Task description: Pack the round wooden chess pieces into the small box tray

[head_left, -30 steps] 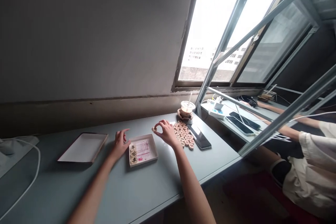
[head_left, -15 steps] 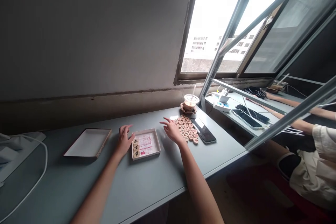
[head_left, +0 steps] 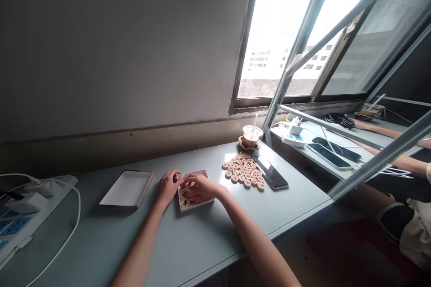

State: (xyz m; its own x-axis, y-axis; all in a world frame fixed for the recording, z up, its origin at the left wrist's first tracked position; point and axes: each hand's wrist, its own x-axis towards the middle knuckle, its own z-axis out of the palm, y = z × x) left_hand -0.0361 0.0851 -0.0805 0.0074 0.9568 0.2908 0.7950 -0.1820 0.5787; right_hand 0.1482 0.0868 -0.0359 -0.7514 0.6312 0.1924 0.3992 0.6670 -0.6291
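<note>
The shallow box [head_left: 198,206] lies on the grey table [head_left: 188,246] in front of me, and three round pieces [head_left: 184,195] with black characters show in a column along its left wall. My right hand [head_left: 202,184] arches over the box, fingers bent down toward its far left corner; I cannot tell whether they hold a piece. My left hand [head_left: 169,184] is at the box's left side, fingers curled by that same corner, and I cannot tell whether they pinch anything. To the right of the box, loose pieces [head_left: 244,170] lie flat, bunched together. Farther right of it is a dark phone [head_left: 272,174]; beyond it, far right, stands a lidded cup [head_left: 251,136] with a straw. Left of the box sits an open lid [head_left: 126,188].
</note>
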